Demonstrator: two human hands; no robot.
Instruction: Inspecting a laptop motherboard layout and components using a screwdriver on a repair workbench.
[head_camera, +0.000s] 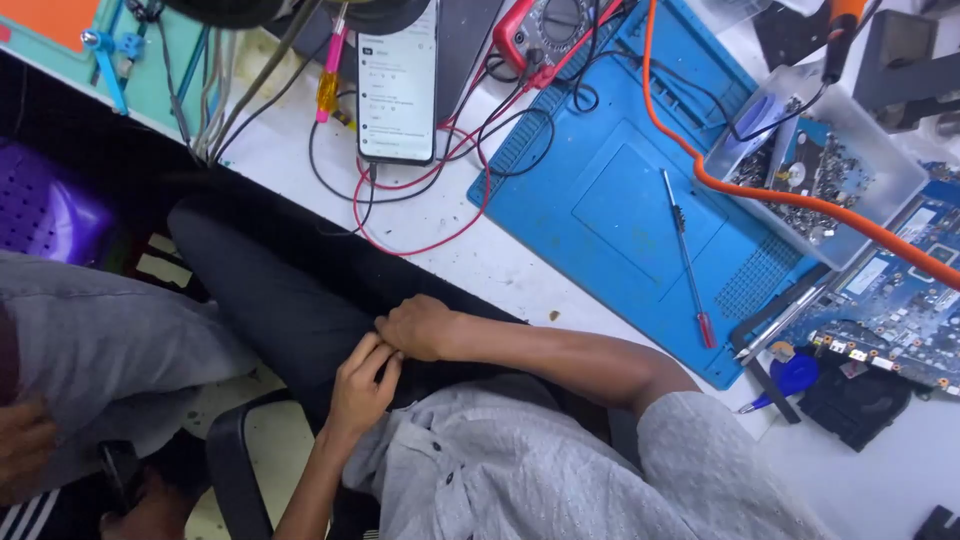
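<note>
My two hands meet on my lap, over black trousers (270, 290), just below the white bench's edge (480, 265). My right hand (420, 326) is curled into a loose fist, its forearm running in from the right. My left hand (362, 384) comes up from below, its bent fingers pressed against the right hand's knuckles. I see nothing held in either hand, though the spot where the fingers touch is hidden. My grey shirt (520, 470) fills the bottom of the view.
On the bench lie a blue work mat (620, 200) with a thin red-handled screwdriver (686, 255), a lit phone (397, 80), a red multimeter (545, 30), an orange cable (760, 190), a clear parts tray (860, 160) and a circuit board (900, 310). Another person's grey-trousered leg (100, 340) and hand (22, 440) are at the left.
</note>
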